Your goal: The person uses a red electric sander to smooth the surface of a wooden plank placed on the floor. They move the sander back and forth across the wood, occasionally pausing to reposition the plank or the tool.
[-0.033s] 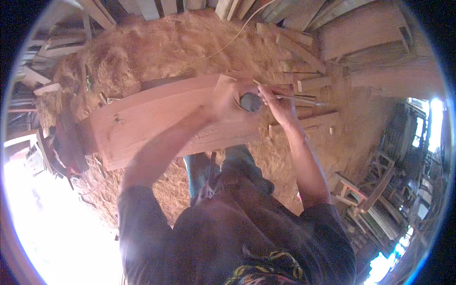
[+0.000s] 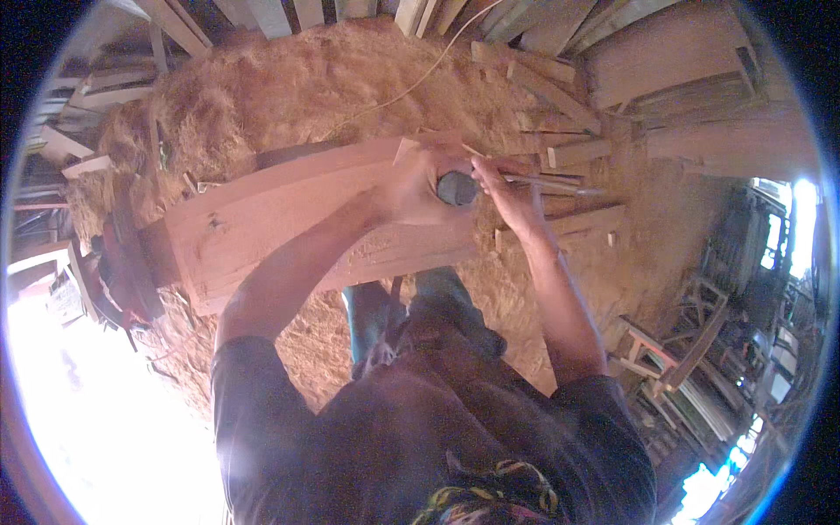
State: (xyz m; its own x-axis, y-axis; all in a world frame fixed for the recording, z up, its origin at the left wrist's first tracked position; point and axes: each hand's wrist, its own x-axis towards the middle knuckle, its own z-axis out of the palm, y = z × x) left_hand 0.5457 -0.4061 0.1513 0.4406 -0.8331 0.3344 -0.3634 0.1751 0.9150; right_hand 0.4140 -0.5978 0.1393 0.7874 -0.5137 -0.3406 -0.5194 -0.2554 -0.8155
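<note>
My left hand (image 2: 413,191), somewhat blurred, is wrapped round a dark grey thing with a round, flat-looking end (image 2: 457,188); whether it is a pot, a lid or a tool head I cannot tell. Close against its right side, my right hand (image 2: 507,191) is closed in a pinch on a thin stick-like tool (image 2: 472,153). The tool's light tip pokes out above the fingers; its kind is unclear. Both hands are over the right end of a broad, thick reddish plank (image 2: 289,223). A small pale wood piece (image 2: 407,149) lies by the left hand.
A dark red and black machine or tool (image 2: 127,271) is at the plank's left end. Sawdust (image 2: 289,79) covers the ground. A yellowish cord (image 2: 420,77) crosses it. Offcuts (image 2: 577,156) lie to the right, stacked boards (image 2: 359,9) at the back, a wooden frame (image 2: 674,367) lower right.
Both hands and the dark round thing have shifted very slightly left. The grips look the same.
</note>
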